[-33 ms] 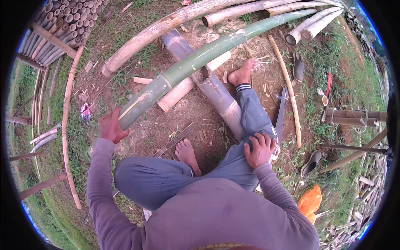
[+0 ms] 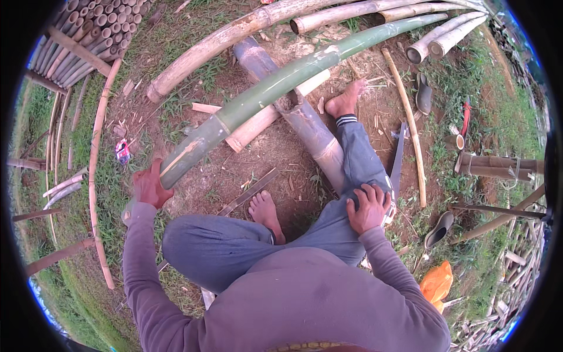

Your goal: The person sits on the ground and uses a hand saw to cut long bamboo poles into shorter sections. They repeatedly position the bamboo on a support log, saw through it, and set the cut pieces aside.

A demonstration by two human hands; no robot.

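Gently does it with the long, green, round bamboo pole point(image 2: 252, 107), which lies aslant over the greyish-purple bamboo log point(image 2: 321, 144) and the pale bamboo piece point(image 2: 251, 134) on the brown earth point(image 2: 202, 179). Its near end is in the left hand point(image 2: 151, 185), curled about the cut rim; how firmly the palm bears there is hard to judge, since the pole covers part of the grip. The right hand point(image 2: 369, 208) lies on the right knee, fingers spread, holding nothing, just beside the grey steel saw blade point(image 2: 399, 158).

To handle the pole well, I would guide it from the end with a relaxed wrist, let the log carry the weight, and mind the sharp rim with the fingertips. Pressing lightly downward should stop it rolling near the dark notch point(image 2: 288, 104) in the log. With so much length beyond the log, a second hand on the pole would probably steady it better than one.

Compared with the earlier frame, the pole has slid a little along its length toward the person, and the left hand has come down and outward with it. The right hand has stayed on the knee.
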